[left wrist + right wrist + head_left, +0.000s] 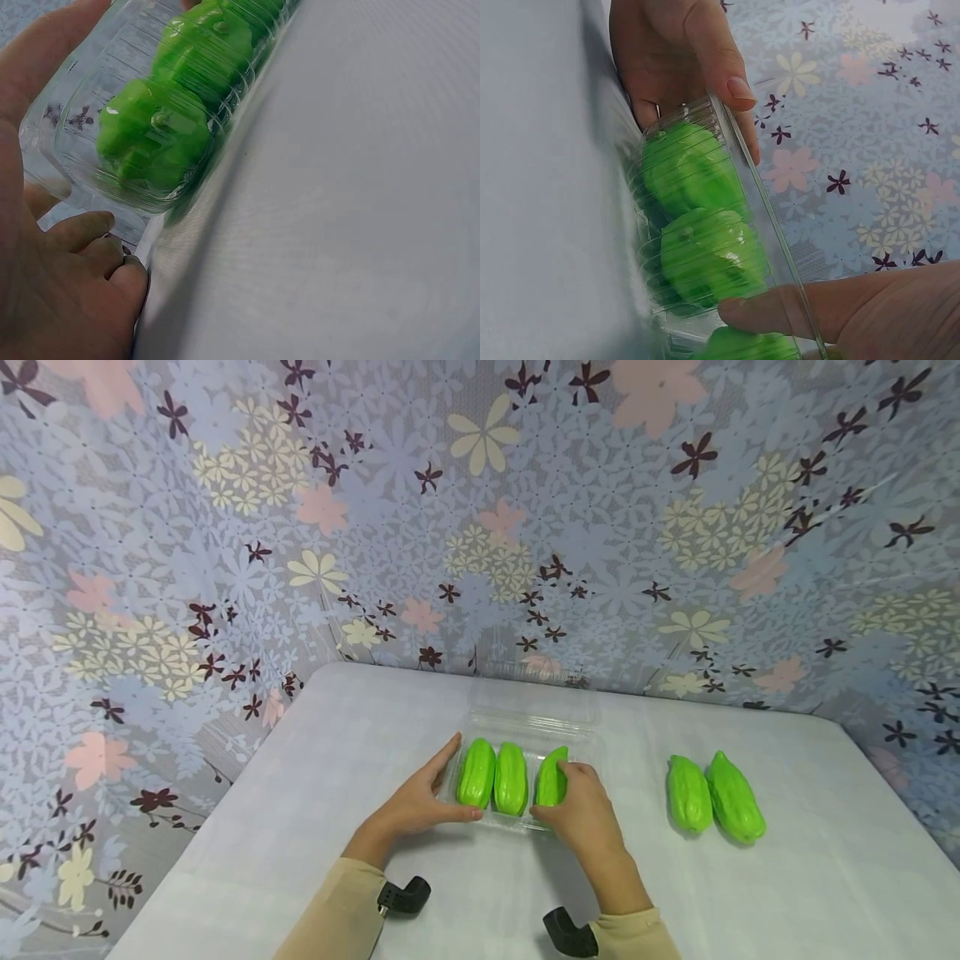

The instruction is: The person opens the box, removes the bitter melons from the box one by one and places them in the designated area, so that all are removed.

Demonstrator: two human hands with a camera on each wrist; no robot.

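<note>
A clear plastic container (pixel 529 720) lies open on the white table, lid folded back. Inside lie two green ridged gourds (pixel 477 772) (pixel 512 777) side by side. My left hand (pixel 420 806) holds the container's near left corner, index finger along its side and thumb across the front rim; the right wrist view shows that thumb (pixel 735 82) over the rim. My right hand (pixel 581 814) grips a third green gourd (pixel 551 774), tilted, at the container's right end. In the left wrist view the gourds (pixel 154 139) show through the clear wall (pixel 112 82).
Two more green gourds (pixel 688 793) (pixel 737 797) lie loose on the table (pixel 787 893) to the right of the container. A flowered cloth backdrop (pixel 480 527) rises behind the table and along both sides.
</note>
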